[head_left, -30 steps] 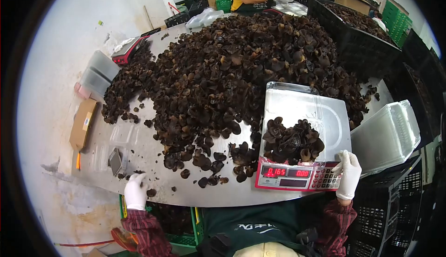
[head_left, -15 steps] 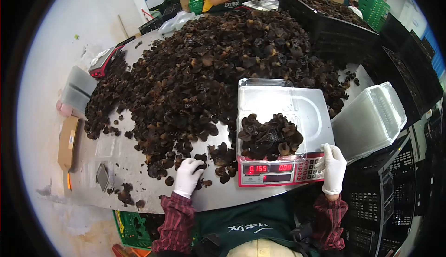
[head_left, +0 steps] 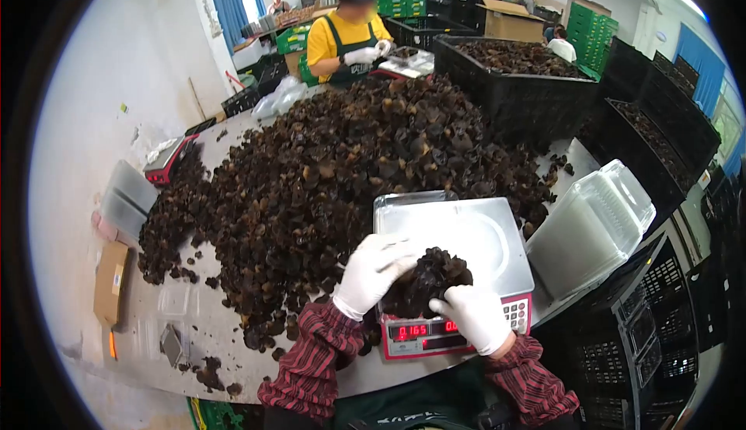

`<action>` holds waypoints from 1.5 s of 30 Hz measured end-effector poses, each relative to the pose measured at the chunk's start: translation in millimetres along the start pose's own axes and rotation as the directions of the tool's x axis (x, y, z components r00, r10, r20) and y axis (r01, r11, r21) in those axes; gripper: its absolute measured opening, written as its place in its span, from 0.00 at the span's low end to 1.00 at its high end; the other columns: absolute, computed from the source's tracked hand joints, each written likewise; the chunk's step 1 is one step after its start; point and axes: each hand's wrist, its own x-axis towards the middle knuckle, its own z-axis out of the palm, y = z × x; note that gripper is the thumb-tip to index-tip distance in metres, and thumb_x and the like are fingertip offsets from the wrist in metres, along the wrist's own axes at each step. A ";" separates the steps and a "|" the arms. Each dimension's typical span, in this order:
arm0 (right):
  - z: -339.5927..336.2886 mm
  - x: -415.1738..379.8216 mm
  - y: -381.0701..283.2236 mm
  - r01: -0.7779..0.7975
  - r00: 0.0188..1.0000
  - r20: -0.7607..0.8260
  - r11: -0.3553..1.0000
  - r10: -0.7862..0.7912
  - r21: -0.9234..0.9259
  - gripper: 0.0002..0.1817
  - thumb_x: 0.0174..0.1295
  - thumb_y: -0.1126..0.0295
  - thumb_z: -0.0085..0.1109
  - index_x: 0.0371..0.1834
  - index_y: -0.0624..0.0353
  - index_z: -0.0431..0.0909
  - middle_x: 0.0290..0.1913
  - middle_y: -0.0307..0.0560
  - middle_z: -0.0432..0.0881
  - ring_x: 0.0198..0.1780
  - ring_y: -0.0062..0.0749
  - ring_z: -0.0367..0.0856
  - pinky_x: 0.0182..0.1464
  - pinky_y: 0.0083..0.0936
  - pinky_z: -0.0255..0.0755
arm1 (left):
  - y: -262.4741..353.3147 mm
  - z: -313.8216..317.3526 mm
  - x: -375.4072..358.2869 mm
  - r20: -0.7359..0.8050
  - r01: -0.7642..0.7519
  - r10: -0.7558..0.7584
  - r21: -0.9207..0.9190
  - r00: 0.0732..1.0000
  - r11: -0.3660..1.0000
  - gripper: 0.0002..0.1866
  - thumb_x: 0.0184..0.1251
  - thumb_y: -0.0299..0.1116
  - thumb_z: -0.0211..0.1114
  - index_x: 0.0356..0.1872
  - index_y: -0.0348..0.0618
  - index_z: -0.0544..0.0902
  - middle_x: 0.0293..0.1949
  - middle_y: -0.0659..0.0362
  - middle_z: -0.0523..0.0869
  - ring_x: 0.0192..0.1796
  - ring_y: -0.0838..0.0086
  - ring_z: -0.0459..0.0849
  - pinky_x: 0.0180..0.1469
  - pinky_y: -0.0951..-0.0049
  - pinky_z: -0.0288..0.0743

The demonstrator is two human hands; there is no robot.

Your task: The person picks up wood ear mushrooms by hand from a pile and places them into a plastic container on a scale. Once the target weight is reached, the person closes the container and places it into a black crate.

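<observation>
A heap of dark wood ear mushrooms (head_left: 435,273) sits in a clear plastic container on the digital scale (head_left: 491,224), whose red display reads 0.165. My left hand (head_left: 373,274), in a white glove, curls round the left side of this heap, fingers bent over its far edge. Gloved too, my right hand (head_left: 475,317) closes on the near right side and covers part of the display. The container's walls are mostly hidden by my hands and the mushrooms. Beyond the scale rises a large pile of wood ear mushrooms (head_left: 334,150) spread over the metal table (head_left: 256,372).
Stacked clear containers (head_left: 590,220) stand right of the scale. A black crate (head_left: 513,96) of mushrooms is behind the pile. Another person (head_left: 346,37) in a yellow shirt works across the table. A second red scale (head_left: 167,162) and a cardboard piece (head_left: 111,284) lie left.
My left hand has gone from the loose mushrooms at the table edge to the heap on the scale. My right hand has moved left from the keypad side to the heap. The view has tilted up.
</observation>
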 end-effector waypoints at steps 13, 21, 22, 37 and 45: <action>-4.0 -46.1 34.5 -0.538 0.784 0.288 0.373 0.549 0.756 0.38 0.70 0.37 0.36 0.30 0.67 0.76 0.15 0.47 0.77 0.15 0.31 0.78 0.21 0.21 0.72 | -65.7 -7.2 -9.9 -0.172 0.097 -0.214 -0.518 0.961 0.850 0.24 0.79 0.44 0.45 0.67 0.40 0.68 0.46 0.55 0.84 0.50 0.69 0.81 0.56 0.65 0.73; -27.5 -42.9 22.6 -0.687 0.700 0.539 0.235 0.468 0.688 0.22 0.67 0.52 0.56 0.41 0.65 0.75 0.27 0.44 0.84 0.24 0.20 0.79 0.28 0.16 0.74 | 15.9 -8.5 -105.0 0.138 0.562 -0.606 -0.573 0.784 0.597 0.23 0.58 0.30 0.70 0.56 0.45 0.78 0.37 0.61 0.84 0.37 0.72 0.84 0.40 0.70 0.79; -20.3 -46.5 23.2 -0.677 0.697 0.522 0.209 0.491 0.706 0.19 0.67 0.57 0.58 0.42 0.66 0.75 0.28 0.44 0.84 0.23 0.17 0.78 0.27 0.15 0.73 | 20.4 -8.8 -106.0 0.169 0.577 -0.625 -0.615 0.762 0.537 0.18 0.62 0.22 0.62 0.55 0.41 0.75 0.40 0.55 0.82 0.39 0.70 0.84 0.44 0.69 0.80; 5.0 -58.1 8.3 -0.477 0.754 0.372 0.062 0.541 0.876 0.11 0.65 0.69 0.56 0.27 0.66 0.77 0.16 0.39 0.76 0.15 0.19 0.72 0.19 0.15 0.66 | 25.7 6.1 -108.7 0.008 0.448 -0.715 -0.784 0.699 0.429 0.13 0.56 0.16 0.63 0.41 0.39 0.75 0.28 0.54 0.81 0.27 0.66 0.83 0.34 0.68 0.81; -169.3 -104.3 -17.9 -0.368 0.635 -0.121 0.436 0.763 0.821 0.09 0.59 0.69 0.61 0.27 0.63 0.79 0.18 0.37 0.76 0.16 0.15 0.71 0.19 0.18 0.64 | 62.2 52.6 -125.9 0.526 0.570 -0.277 -0.550 0.804 0.610 0.25 0.66 0.19 0.58 0.65 0.39 0.69 0.41 0.53 0.83 0.44 0.68 0.83 0.52 0.71 0.76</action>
